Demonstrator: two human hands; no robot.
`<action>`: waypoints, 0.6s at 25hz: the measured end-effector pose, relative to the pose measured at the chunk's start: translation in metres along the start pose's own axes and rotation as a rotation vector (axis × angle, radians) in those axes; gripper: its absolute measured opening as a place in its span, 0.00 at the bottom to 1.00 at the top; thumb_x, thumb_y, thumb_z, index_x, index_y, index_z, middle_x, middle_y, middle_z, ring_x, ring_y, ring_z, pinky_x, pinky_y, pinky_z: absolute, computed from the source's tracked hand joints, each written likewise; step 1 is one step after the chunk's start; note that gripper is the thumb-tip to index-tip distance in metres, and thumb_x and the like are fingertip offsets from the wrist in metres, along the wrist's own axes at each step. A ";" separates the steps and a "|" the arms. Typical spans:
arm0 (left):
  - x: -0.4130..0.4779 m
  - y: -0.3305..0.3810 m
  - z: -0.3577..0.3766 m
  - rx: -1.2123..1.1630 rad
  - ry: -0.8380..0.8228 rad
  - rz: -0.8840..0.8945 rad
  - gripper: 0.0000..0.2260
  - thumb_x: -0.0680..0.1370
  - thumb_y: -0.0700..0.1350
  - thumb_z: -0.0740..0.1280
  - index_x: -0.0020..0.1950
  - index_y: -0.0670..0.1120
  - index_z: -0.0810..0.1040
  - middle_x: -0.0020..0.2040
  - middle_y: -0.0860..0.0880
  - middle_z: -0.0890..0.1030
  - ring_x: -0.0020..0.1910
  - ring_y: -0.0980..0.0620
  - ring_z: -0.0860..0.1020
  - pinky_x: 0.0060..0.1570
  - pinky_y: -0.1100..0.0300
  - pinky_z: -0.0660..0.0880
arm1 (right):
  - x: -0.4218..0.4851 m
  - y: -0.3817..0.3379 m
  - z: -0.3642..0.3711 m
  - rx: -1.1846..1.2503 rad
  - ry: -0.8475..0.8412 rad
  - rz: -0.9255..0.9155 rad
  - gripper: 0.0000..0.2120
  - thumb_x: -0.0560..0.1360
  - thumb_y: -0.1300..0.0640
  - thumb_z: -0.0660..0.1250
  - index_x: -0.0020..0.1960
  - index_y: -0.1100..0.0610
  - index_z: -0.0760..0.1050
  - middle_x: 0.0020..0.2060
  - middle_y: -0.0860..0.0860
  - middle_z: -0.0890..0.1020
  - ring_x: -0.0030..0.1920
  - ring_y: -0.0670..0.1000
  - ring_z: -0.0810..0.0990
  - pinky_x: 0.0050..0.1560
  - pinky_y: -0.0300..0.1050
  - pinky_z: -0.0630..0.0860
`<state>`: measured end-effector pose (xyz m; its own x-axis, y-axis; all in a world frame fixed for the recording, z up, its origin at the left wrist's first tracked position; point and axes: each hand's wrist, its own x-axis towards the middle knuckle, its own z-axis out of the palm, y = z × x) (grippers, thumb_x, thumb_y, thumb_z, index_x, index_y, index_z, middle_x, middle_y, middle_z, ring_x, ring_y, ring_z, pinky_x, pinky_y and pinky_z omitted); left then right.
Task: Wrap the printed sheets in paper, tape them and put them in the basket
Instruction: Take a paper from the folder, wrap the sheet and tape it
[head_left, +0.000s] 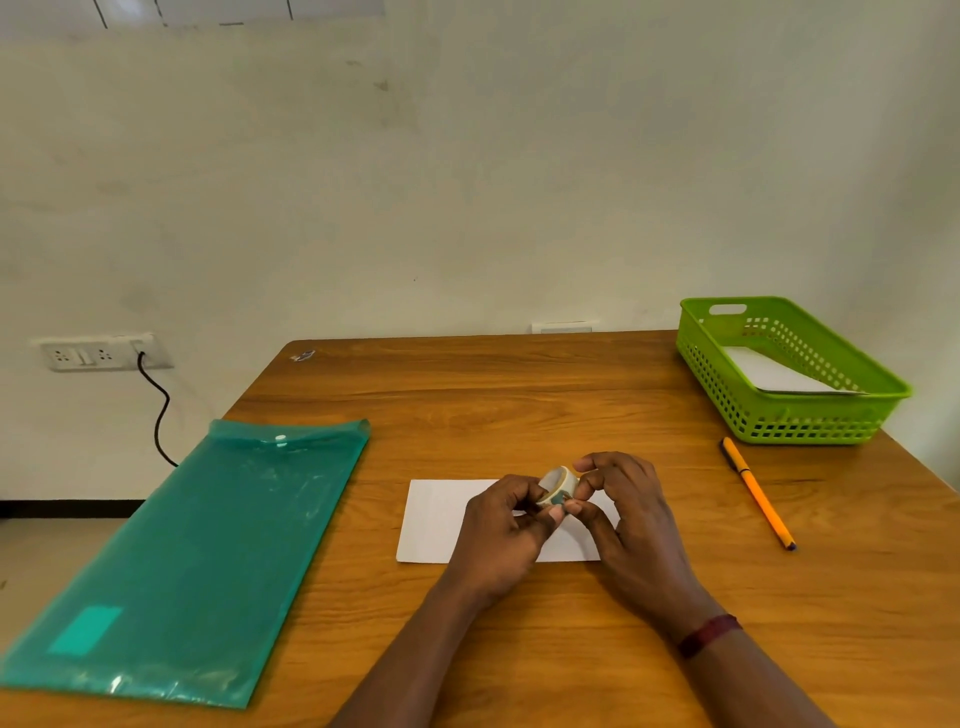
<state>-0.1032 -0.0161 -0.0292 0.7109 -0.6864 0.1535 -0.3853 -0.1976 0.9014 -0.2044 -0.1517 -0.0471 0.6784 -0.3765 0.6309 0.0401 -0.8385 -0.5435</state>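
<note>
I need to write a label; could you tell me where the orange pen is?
The orange pen lies on the table at the right of the head view, just in front of the green basket.

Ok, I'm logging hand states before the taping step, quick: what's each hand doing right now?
Left hand: fingers curled on the tape roll.
Right hand: pinching the same tape roll.

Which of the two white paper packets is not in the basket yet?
The flat packet in the middle of the table, below the tape roll. The other packet already lies inside the green basket at the far right.
</note>
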 end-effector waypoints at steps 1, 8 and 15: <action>0.000 -0.001 0.000 0.000 0.005 -0.008 0.06 0.76 0.48 0.71 0.52 0.48 0.80 0.49 0.56 0.80 0.47 0.62 0.77 0.39 0.75 0.71 | 0.000 -0.001 0.000 -0.003 0.001 -0.003 0.04 0.75 0.54 0.69 0.48 0.49 0.74 0.56 0.42 0.76 0.61 0.42 0.70 0.57 0.36 0.68; 0.002 -0.001 0.002 -0.011 -0.009 -0.057 0.07 0.77 0.48 0.71 0.53 0.47 0.80 0.49 0.54 0.81 0.47 0.59 0.77 0.38 0.72 0.70 | -0.001 -0.003 0.000 -0.006 0.001 -0.045 0.06 0.75 0.48 0.64 0.48 0.50 0.74 0.54 0.43 0.76 0.59 0.43 0.71 0.56 0.41 0.71; 0.002 -0.003 0.003 -0.034 -0.014 -0.076 0.06 0.77 0.46 0.70 0.52 0.46 0.81 0.49 0.52 0.82 0.48 0.56 0.77 0.41 0.68 0.73 | -0.002 -0.007 0.001 0.002 0.009 -0.102 0.04 0.76 0.49 0.65 0.47 0.49 0.73 0.55 0.42 0.76 0.59 0.44 0.73 0.53 0.49 0.74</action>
<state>-0.1023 -0.0194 -0.0325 0.7288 -0.6802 0.0782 -0.3100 -0.2260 0.9235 -0.2048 -0.1450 -0.0452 0.6642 -0.2930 0.6877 0.1098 -0.8718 -0.4775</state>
